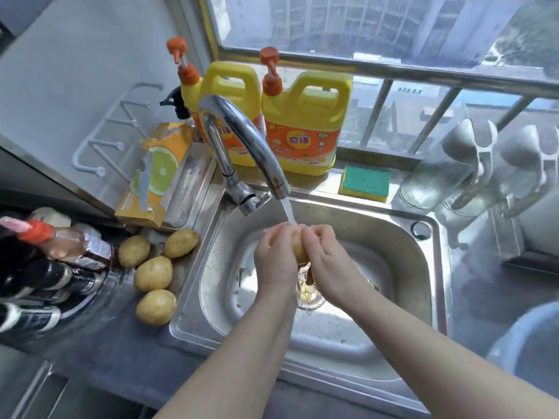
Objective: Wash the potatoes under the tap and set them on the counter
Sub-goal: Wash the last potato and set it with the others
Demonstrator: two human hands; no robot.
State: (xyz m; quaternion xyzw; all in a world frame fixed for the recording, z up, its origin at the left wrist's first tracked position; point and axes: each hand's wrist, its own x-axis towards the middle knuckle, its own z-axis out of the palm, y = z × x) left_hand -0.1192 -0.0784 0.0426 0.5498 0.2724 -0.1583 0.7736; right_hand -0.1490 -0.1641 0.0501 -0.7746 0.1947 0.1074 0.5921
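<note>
Sink (402, 237): set in the tabletop (121, 343). Tap (242, 140): behind the basin, spout over it. Left hand (276, 255) and right hand (325, 258): over the basin, one potato (299, 247) clasped between them. Four potatoes (153, 273): on the tabletop, left of the sink. Two detergent jugs (305, 128): behind the tap. Sponge (365, 182): right of the jugs, behind the sink. Bottles (60, 267): left of the four potatoes.

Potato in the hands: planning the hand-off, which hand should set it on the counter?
Left. The left hand is nearer the four potatoes lying on the counter left of the sink.
</note>
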